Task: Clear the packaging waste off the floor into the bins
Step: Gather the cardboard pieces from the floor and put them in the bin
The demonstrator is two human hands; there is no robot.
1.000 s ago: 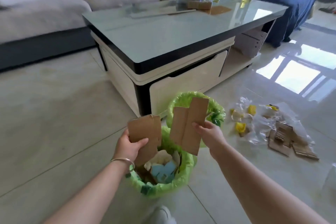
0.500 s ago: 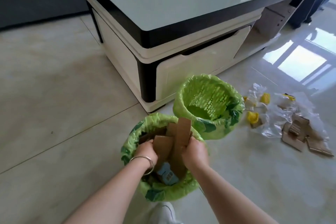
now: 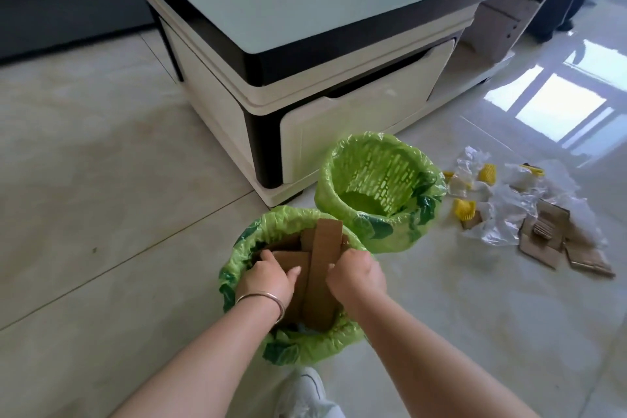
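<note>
Two bins lined with green bags stand on the tiled floor. In the near bin (image 3: 237, 282) my left hand (image 3: 268, 278) grips a short cardboard piece (image 3: 291, 260). My right hand (image 3: 358, 276) grips a long cardboard strip (image 3: 322, 268) standing upright in the same bin. Both pieces are pushed down among other waste. The far bin (image 3: 342, 204) holds nothing that I can see. To the right on the floor lies a pile of waste: clear plastic wrap (image 3: 505, 204), yellow foam nets (image 3: 464, 209) and flattened cardboard (image 3: 556, 241).
A coffee table (image 3: 339, 7) with a glass top and a cream drawer stands just behind the bins. A grey sofa base (image 3: 68, 17) runs along the far left. My white shoe (image 3: 305, 390) shows below the near bin.
Both hands came down from in front of the bins and pushed the two cardboard pieces into the near bin. The view tilted downward and closer.
</note>
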